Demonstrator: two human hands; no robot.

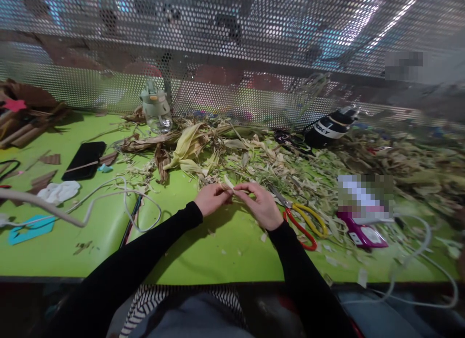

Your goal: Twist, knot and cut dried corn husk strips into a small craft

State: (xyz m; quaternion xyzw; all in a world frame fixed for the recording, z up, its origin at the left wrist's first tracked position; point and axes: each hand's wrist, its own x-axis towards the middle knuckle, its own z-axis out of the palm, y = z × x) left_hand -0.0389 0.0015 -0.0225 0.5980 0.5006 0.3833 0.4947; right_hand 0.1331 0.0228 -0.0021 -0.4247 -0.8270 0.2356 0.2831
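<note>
Between my fingertips is a small pale piece of corn husk (pixel 228 182), pinched from both sides just above the green table (pixel 225 251). My left hand (pixel 214 198) is closed on its left part, thumb and forefinger together. From the right, my right hand (pixel 257 203) pinches the same piece, its other fingers curled. Beyond the hands lies a larger yellow-green corn husk (pixel 187 144) among heaps of dry strips. Scissors (pixel 300 217) with one red and one yellow handle rest beside my right wrist, blades pointing toward the husk scraps.
A clear bottle (pixel 156 108) and a black bottle (pixel 330 129) stand near the perforated metal screen (pixel 218 52). A black phone (pixel 85 160), a white cable (pixel 109 187) and a blue tag (pixel 31 230) lie left. A magenta device (pixel 363 231) with a cable sits right, among husk scraps (pixel 399 163).
</note>
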